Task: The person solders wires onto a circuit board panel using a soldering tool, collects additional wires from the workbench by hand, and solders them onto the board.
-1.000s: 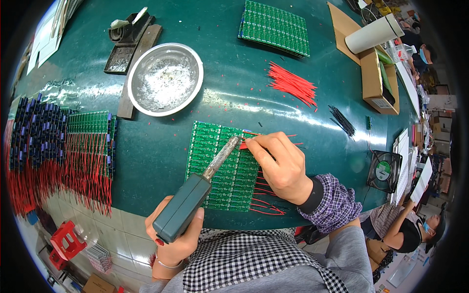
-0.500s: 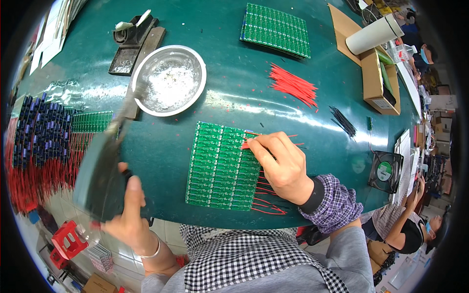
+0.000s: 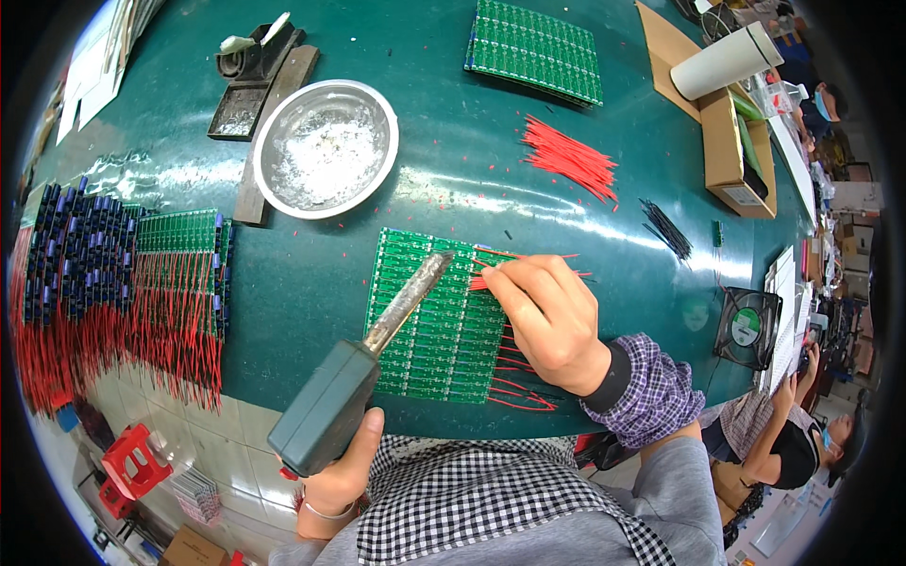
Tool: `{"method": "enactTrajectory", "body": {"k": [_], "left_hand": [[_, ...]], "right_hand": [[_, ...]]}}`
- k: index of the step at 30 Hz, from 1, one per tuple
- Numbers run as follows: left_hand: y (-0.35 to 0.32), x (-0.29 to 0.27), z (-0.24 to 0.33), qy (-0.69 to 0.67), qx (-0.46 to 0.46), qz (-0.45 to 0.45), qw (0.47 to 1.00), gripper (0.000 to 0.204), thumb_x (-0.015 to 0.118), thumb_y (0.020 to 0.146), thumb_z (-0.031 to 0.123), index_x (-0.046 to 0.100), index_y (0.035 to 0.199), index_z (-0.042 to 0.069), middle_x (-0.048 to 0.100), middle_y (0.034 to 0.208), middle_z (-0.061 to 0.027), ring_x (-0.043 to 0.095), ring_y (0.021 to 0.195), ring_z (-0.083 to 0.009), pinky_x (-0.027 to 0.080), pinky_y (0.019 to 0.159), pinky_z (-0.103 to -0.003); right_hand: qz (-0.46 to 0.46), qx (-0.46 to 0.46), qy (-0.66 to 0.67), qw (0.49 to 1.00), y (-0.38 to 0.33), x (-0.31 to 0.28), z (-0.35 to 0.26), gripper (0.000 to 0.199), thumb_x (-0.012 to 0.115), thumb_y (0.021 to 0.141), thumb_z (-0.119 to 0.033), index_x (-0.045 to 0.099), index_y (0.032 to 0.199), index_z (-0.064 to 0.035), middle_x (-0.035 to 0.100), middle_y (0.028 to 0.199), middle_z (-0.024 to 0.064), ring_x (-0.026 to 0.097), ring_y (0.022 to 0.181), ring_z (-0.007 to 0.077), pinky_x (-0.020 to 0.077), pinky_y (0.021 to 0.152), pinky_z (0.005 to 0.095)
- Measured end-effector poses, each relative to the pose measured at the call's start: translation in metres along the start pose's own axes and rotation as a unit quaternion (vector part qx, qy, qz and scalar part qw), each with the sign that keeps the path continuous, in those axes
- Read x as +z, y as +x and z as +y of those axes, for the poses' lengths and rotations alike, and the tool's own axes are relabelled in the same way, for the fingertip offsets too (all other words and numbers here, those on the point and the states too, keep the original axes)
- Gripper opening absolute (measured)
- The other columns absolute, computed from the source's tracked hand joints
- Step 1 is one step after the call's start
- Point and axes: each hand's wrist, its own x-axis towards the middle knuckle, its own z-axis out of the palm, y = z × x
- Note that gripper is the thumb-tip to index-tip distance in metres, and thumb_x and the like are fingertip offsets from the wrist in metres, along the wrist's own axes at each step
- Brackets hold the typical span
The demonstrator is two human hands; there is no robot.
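Note:
A green soldering iron (image 3: 326,410) with a thick metal tip is held in my left hand (image 3: 344,476). Its tip slants over the upper middle of a green circuit board panel (image 3: 434,363), pointing toward the right hand; whether it touches the panel I cannot tell. My right hand (image 3: 552,325) is closed in a pinch on short red wires (image 3: 478,281) at the panel's upper right edge. More red and dark wires (image 3: 519,396) stick out along the panel's right edge, partly hidden under that hand.
A metal bowl (image 3: 376,193) with silvery bits stands behind the panel, beside a soldering stand (image 3: 247,99). Loose red wires (image 3: 571,158) and black wires (image 3: 667,229) lie farther right. Stacked panels (image 3: 533,52) are at the back, wired boards (image 3: 179,236) at left, a fan (image 3: 746,327) at right.
The soldering iron has swung from the left, near the bowl, to over the panel with my left hand. My right hand stays almost in place, pinching the red wires.

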Motion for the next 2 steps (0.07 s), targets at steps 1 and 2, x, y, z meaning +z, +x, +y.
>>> {"method": "enactTrajectory", "body": {"k": [1, 2], "left_hand": [[-0.0008, -0.0032, -0.0014, 0.028, 0.014, -0.029, 0.999, 0.048, 0.078, 0.076, -0.002, 0.062, 0.122, -0.004, 0.068, 0.109, -0.0137, 0.063, 0.085, -0.0182, 0.049, 0.075, -0.026], [-0.0006, -0.0069, -0.0041, 0.055, 0.028, -0.058, 0.996, 0.05, 0.079, 0.077, 0.0, 0.061, 0.124, -0.004, 0.069, 0.109, -0.0124, 0.065, 0.094, -0.022, 0.05, 0.085, -0.029]], "right_hand": [[0.008, -0.004, 0.002, 1.0, -0.0011, -0.0001, -0.0012, 0.032, 0.07, 0.069, -0.003, 0.066, 0.1, 0.0051, 0.065, 0.094, 0.0109, 0.064, 0.083, 0.0242, 0.0546, 0.067, 0.0323], [0.008, -0.003, 0.001, 1.0, -0.0017, -0.0006, -0.0011, 0.032, 0.07, 0.069, -0.003, 0.066, 0.1, 0.0051, 0.065, 0.094, 0.0109, 0.064, 0.083, 0.0242, 0.0546, 0.067, 0.0323]]}}
